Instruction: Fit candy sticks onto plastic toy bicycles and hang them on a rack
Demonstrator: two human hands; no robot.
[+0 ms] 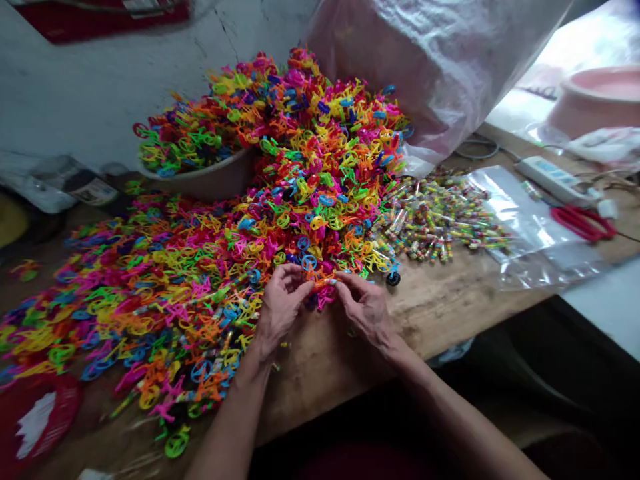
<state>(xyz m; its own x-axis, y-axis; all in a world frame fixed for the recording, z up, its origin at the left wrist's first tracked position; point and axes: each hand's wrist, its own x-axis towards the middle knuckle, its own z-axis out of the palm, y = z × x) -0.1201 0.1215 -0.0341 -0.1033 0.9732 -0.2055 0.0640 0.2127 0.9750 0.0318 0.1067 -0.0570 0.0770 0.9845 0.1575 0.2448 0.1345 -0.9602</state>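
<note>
My left hand (280, 303) is closed at the front edge of the pile, thumb and fingers pinching a small orange plastic toy piece (319, 283). My right hand (367, 308) pinches the right end of a thin little tube (331, 283), whose pale tip meets the orange piece between both hands. How the two are joined is too small to tell. Right behind the fingers rises a heap of bright plastic toy pieces (320, 180) with wheel-like rings, in pink, yellow, orange, green and blue. A blue piece with a black wheel (393, 277) lies just right of my right hand.
Many small colourful filled tubes (435, 217) lie right of the heap. Beyond them are clear plastic bags (530, 220), red-handled scissors (584, 223) and a white power strip (555, 179). An overfilled basin (205, 180) stands behind, beside a big plastic sack (420, 67). A red basket (65, 417) sits front left.
</note>
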